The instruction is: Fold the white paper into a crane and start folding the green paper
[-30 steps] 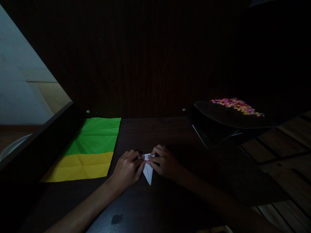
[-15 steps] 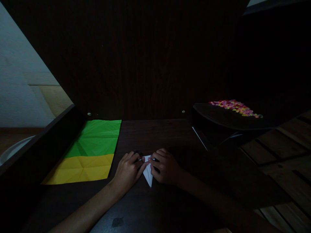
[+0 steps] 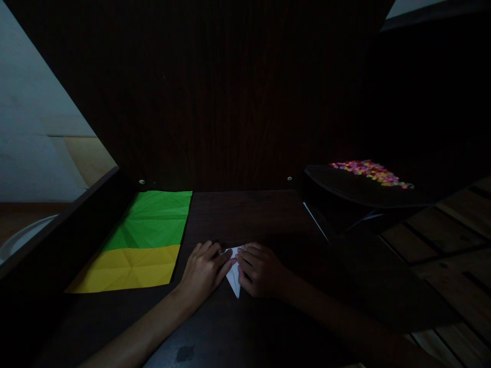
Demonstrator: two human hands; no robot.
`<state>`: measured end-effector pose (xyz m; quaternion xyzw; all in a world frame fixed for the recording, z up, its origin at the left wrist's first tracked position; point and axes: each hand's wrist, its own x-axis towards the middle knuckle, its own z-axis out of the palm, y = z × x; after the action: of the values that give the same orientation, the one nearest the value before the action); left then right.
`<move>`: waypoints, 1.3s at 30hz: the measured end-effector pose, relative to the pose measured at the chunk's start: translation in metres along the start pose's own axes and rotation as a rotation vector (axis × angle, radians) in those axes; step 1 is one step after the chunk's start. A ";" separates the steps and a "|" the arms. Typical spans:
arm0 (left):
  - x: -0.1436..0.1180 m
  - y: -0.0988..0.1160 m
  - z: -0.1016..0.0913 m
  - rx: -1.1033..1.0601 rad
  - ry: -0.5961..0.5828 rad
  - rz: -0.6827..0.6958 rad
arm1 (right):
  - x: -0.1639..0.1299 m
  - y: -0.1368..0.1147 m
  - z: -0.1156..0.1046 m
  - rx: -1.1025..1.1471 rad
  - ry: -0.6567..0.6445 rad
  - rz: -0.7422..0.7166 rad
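Observation:
A small white folded paper (image 3: 233, 278), pointed toward me, lies on the dark wooden desk (image 3: 249, 214). My left hand (image 3: 203, 271) presses on its left side with the fingers laid flat. My right hand (image 3: 261, 268) covers its right side, fingers bent down onto the paper. Both hands meet over the paper's top, so only its lower tip shows. To the left lie a creased green sheet (image 3: 153, 217) and a creased yellow sheet (image 3: 128, 268), flat on the desk.
A dark raised shelf (image 3: 345, 186) at the right carries a heap of small colourful pieces (image 3: 370, 171). A dark wall panel stands behind the desk. A raised desk edge (image 3: 69, 220) runs along the left. Wooden floor shows at the right.
My right hand has lowered and flattened onto the white paper, covering more of it. My left hand stays pressed on the paper's left side.

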<state>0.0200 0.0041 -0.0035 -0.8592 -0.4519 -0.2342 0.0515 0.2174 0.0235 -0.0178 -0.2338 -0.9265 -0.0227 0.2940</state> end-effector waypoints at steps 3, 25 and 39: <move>-0.001 0.001 0.001 0.038 0.013 0.063 | -0.002 -0.001 0.003 -0.040 0.012 -0.034; -0.006 -0.001 -0.005 -0.148 -0.062 0.098 | 0.000 0.008 0.000 -0.021 0.098 0.004; -0.003 -0.010 0.002 -0.286 -0.050 -0.170 | 0.009 0.016 0.001 0.225 0.023 0.386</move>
<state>0.0115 0.0087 -0.0080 -0.8220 -0.4862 -0.2782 -0.1024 0.2171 0.0418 -0.0151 -0.3721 -0.8580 0.1348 0.3275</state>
